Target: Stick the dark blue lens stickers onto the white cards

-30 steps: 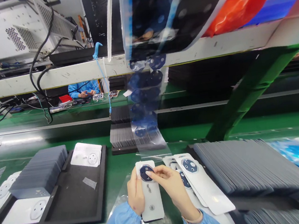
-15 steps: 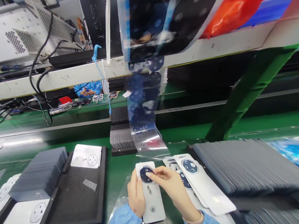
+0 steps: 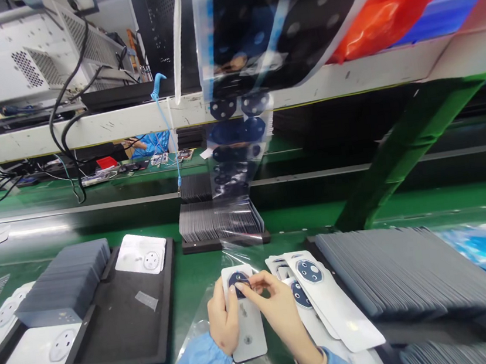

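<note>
A white phone back panel [image 3: 251, 328] lies in front of me, with a dark round camera sticker [image 3: 238, 279] near its top end. My left hand [image 3: 223, 320] grips the panel along its left side, thumb on the face. At the sticker, the thumb and fingertips of my right hand [image 3: 278, 307] are pinched together over its lower right edge, partly hiding it. Just right of that hand lie overlapping white panels [image 3: 348, 319] with dark camera stickers on them. Above the hands hangs a clear film strip [image 3: 237, 132] bearing dark round stickers.
On the left stands a black tray [image 3: 124, 338] with a row of grey panels [image 3: 66, 280] and loose white cards. A slotted rack [image 3: 199, 221] of panels sits behind the hands. Grey panels [image 3: 404, 268] fill the right side, before a green post [image 3: 411, 143]. Another person's blue sleeve [image 3: 152, 144] shows behind.
My right thumb and fingers have drawn closer together at the sticker's edge. The film strip's lower part has swung and narrowed, uncovering more of the rack. The panel has barely moved.
</note>
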A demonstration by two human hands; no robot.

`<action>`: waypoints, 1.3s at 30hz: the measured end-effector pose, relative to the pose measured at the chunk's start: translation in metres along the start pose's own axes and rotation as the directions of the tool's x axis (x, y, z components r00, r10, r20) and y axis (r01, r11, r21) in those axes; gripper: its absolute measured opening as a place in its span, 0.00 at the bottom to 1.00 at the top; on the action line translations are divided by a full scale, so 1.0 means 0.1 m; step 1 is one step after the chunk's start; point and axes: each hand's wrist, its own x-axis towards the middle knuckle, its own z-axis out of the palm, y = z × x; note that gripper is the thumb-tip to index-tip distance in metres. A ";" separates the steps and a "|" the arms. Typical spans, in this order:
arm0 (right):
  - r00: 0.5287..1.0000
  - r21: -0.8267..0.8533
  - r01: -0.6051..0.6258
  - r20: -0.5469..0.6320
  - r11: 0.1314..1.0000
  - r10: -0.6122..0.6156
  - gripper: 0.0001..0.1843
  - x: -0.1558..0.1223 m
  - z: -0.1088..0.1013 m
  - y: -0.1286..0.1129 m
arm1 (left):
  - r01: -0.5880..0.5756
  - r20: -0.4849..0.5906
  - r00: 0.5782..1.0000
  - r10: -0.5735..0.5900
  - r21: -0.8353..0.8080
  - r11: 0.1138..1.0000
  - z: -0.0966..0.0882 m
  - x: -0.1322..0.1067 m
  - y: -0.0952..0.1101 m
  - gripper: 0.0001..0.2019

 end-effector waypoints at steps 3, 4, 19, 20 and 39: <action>0.978 -0.157 0.132 -0.137 0.979 -0.154 0.19 -0.01 0.02 0.03 | -0.004 -0.046 0.999 0.004 0.005 1.000 -0.01 0.00 -0.04 0.17; 0.966 -0.172 0.143 -0.190 0.975 -0.175 0.25 0.00 0.02 0.04 | 0.000 -0.050 0.999 -0.001 -0.005 1.000 -0.01 0.01 -0.06 0.17; 0.993 0.102 0.011 0.117 0.995 -0.023 0.24 0.04 -0.01 0.04 | 0.258 0.205 0.958 -0.201 -0.308 0.916 0.08 0.04 0.05 0.16; 0.984 0.117 0.006 0.178 0.993 -0.026 0.23 0.04 -0.01 0.05 | 0.277 0.182 0.957 -0.224 -0.354 0.893 0.08 0.06 0.05 0.16; 0.977 -0.553 0.080 -0.121 0.829 -0.175 0.51 -0.11 -0.41 0.02 | -0.256 0.474 0.880 0.040 0.401 0.880 -0.68 0.78 0.62 0.17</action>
